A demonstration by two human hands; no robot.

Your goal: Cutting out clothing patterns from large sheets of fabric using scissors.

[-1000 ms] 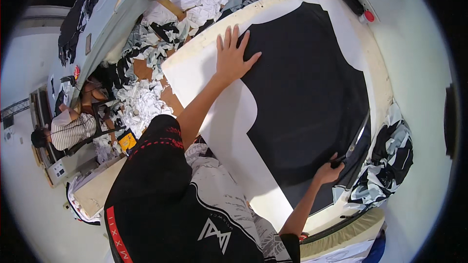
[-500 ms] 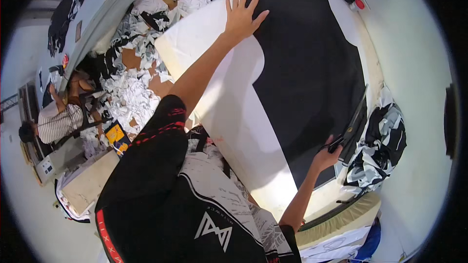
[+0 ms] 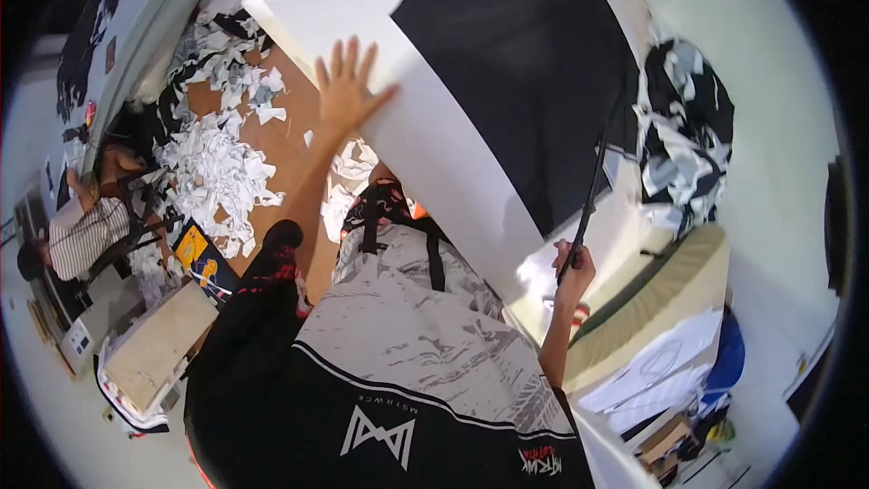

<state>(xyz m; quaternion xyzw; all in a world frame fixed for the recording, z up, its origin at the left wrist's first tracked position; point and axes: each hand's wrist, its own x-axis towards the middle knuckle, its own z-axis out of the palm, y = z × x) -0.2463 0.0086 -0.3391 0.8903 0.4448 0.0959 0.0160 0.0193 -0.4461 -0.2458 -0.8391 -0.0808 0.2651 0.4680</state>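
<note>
A large piece of black fabric (image 3: 516, 63), cut in a curved outline, lies flat on the white-topped table (image 3: 425, 127). My left hand (image 3: 348, 98) has its fingers spread and holds nothing. It appears over the table's left edge, apart from the black fabric; whether it touches the table I cannot tell. My right hand (image 3: 575, 270) grips long dark scissors (image 3: 592, 188) by the handles near the table's near right corner. Their blades point away from me toward the right edge of the fabric. How far the blades are apart is hard to see.
A heap of black and white fabric scraps (image 3: 685, 136) sits right of the table by the wall. More white scraps (image 3: 217, 163) cover the brown floor at left. Another person (image 3: 90, 231) in a striped top sits far left. A beige padded piece (image 3: 661, 299) stands near right.
My left hand has come off the far part of the black fabric and drawn back toward me. My right hand has moved nearer with the scissors. The whole view has shifted.
</note>
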